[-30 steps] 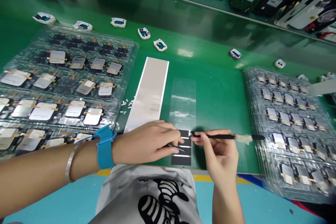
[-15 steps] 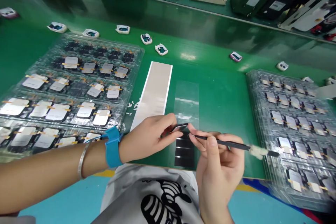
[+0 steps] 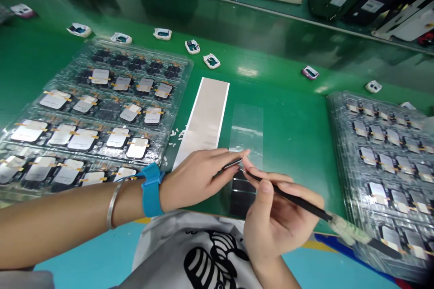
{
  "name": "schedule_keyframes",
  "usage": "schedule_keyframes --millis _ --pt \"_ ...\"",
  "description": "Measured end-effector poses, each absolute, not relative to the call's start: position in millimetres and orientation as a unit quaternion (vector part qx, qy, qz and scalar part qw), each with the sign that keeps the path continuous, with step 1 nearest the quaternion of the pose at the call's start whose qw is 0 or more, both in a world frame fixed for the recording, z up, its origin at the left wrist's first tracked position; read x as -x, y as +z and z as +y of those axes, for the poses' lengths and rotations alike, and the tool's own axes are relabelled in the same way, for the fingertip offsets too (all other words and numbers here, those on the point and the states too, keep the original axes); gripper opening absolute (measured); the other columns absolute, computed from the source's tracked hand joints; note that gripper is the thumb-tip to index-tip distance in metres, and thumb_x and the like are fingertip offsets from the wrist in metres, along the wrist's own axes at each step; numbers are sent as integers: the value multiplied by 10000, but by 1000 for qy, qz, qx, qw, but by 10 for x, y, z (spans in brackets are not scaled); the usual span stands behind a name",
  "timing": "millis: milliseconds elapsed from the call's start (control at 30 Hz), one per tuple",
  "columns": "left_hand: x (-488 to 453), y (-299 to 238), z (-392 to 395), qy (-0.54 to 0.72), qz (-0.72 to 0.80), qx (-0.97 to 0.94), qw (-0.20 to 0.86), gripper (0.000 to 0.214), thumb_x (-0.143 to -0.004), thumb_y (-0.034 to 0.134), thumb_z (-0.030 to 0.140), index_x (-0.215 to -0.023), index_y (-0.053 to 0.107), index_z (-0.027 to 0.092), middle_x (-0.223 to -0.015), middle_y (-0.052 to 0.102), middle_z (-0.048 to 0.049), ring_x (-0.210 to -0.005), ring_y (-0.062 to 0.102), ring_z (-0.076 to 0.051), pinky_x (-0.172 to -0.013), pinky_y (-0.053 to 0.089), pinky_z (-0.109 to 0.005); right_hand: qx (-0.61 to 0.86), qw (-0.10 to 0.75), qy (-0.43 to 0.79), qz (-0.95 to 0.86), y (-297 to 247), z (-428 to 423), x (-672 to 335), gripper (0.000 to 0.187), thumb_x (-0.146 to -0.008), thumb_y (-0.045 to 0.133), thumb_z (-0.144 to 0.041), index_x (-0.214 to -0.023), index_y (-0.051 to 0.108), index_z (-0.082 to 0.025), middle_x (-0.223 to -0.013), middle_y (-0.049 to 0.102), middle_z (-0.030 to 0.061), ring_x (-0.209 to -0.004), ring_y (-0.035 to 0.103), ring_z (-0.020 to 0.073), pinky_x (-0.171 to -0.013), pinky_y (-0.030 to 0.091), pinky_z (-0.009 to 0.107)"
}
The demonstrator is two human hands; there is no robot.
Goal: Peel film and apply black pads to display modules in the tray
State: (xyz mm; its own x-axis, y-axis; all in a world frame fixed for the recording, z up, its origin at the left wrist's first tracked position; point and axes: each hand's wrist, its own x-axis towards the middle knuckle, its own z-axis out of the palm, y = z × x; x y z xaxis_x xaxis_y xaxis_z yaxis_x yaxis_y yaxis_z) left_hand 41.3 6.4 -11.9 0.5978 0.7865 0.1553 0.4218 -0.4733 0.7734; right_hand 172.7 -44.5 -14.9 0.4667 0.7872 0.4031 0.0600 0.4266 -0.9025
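on the head feed i have the left hand [image 3: 196,178] coming in from frame left, with a blue wrist strap [image 3: 151,189] and a metal bangle [image 3: 113,205] on its arm. it holds a narrow dark strip [image 3: 232,164] in a tight pinch between thumb and fingers, the strip's free end poking out past them. from here i cannot tell whether the strip is a cut piece or a thin tool tip.

the right hand [image 3: 274,219] sits lower and nearer me, closed around black tweezers [image 3: 291,196] in a narrow pencil grip, with a pale fuzzy wrap [image 3: 346,230] toward the back end.

key relation: the strip's long axis runs almost across my view, rising slightly to the right, while the tweezers slant up and left to meet its right end. the tips are at or just beside that end; i cannot tell whether they have hold of it. the left hand is the nearer one.

just below lie black strips [image 3: 242,198] in a row on a clear film sheet [image 3: 247,131], and a pale strip [image 3: 205,119] sits left of that film on the green bench mat [image 3: 291,144].
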Motion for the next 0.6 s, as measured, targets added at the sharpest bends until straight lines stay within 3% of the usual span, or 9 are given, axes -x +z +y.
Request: schedule_keyframes --millis 233,333,600 --pt "-439 -90 4 186 404 -811 381 520 -1029 262 301 -1524 210 150 -1218 596 -158 -1013 626 -256 -872 542 -422 482 711 226 -460 -228 -398 -1661 267 -853 561 -32 -1007 472 -230 -868 659 5 -846 714 185 -862 623 520" --pt "-439 -69 3 185 400 -804 400 540 -1026 259 317 -1532 183 144 -1236 573 -163 -1027 611 -261 -890 535 -442 475 713 226 -464 -248 -379 -1661 278 -848 553 -10 -1010 474 -221 -872 668 10 -843 717 189 -903 598 554" --pt "-427 -65 15 203 392 -788 430 540 -1026 279 300 -1537 181 155 -1252 555 -151 -1050 589 -252 -922 520 -457 436 721 188 -505 -308 -321 -1706 317 -808 545 70 -1013 467 -158 -888 689 47 -820 725 202 -804 642 495"
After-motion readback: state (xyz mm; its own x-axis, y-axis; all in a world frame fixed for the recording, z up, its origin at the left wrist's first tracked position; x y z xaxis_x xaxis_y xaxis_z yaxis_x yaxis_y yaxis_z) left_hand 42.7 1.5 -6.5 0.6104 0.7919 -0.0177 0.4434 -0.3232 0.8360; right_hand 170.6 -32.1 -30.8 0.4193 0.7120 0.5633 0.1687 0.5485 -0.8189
